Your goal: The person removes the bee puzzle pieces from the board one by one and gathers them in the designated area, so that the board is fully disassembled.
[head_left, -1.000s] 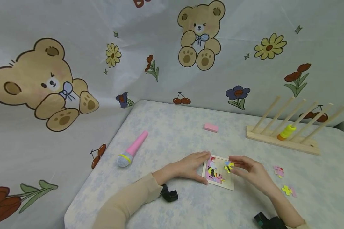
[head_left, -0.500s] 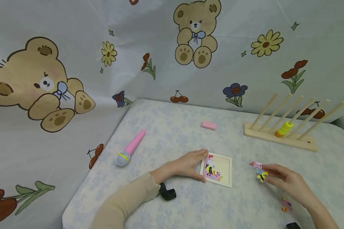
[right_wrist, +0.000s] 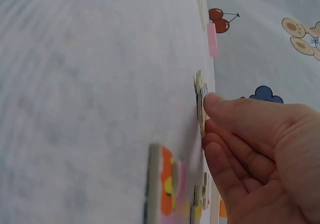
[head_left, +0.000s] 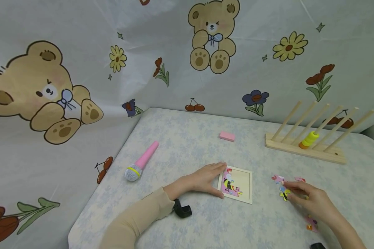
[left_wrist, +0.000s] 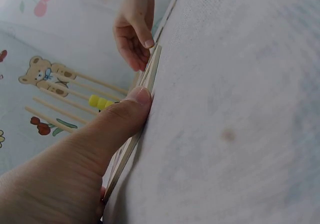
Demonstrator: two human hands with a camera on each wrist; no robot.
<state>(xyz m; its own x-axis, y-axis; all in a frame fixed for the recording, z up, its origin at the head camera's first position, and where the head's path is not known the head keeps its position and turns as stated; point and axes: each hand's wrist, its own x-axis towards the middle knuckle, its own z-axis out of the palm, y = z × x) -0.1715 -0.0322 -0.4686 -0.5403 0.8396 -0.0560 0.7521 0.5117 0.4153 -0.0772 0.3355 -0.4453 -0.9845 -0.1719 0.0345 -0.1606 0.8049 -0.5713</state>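
Bee piece (head_left: 284, 194) being pinched by right hand (head_left: 314, 199), frame (head_left: 243, 180) being held by left hand (head_left: 204, 179).
Pinch is being flanked by loose pieces (head_left: 278, 178), peg rack (head_left: 325, 156) beyond.

- Head: looks forward and down over the worktop (head_left: 180, 138), farthest off.
- Left wrist: low, close at the left hand (left_wrist: 95, 149), tilted sideways.
- Right wrist: likewise, at the right hand (right_wrist: 265, 156).
- Head and left wrist share the pegged stand (head_left: 318, 152).

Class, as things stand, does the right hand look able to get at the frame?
Probably yes: only tabletop shows between the frame and the piece that the right hand pinches, and the left hand is at the frame's opposite edge.
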